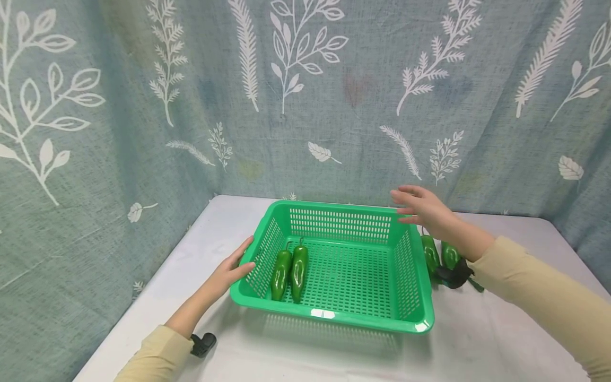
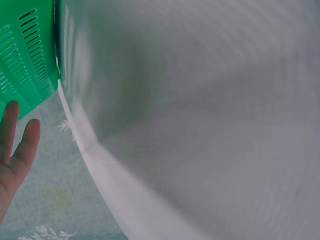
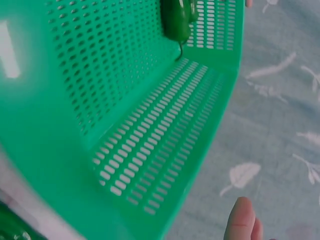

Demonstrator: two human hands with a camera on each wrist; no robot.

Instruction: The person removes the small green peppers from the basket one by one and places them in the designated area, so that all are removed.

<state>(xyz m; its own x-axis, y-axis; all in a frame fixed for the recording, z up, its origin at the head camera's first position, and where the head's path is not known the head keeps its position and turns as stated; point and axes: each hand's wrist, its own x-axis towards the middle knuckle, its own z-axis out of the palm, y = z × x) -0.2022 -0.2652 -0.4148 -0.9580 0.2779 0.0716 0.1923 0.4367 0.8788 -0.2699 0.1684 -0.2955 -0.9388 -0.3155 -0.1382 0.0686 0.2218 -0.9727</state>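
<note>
A green plastic basket [image 1: 367, 320] with slotted walls stands on the white table, and two glossy green peppers [image 1: 299, 270] lie side by side at its left end. My left hand [image 1: 230, 271] is at the basket's left rim, fingers spread and fairly straight, with the fingertips right at the edge. Over the back right corner my right hand [image 1: 426, 210] hovers with loosely bent fingers and nothing in its grasp. In the right wrist view, its fingertips [image 3: 241, 220] show beyond the basket's wall. Part of a pepper [image 3: 177, 20] appears inside the basket there.
More green peppers [image 1: 430, 253] lie on the table just right of the basket, partly hidden by the right wrist and its black strap [image 1: 454, 274]. A blue-green curtain [image 1: 305, 143] with white leaf prints hangs behind and along the left side of the white table [image 1: 286, 355].
</note>
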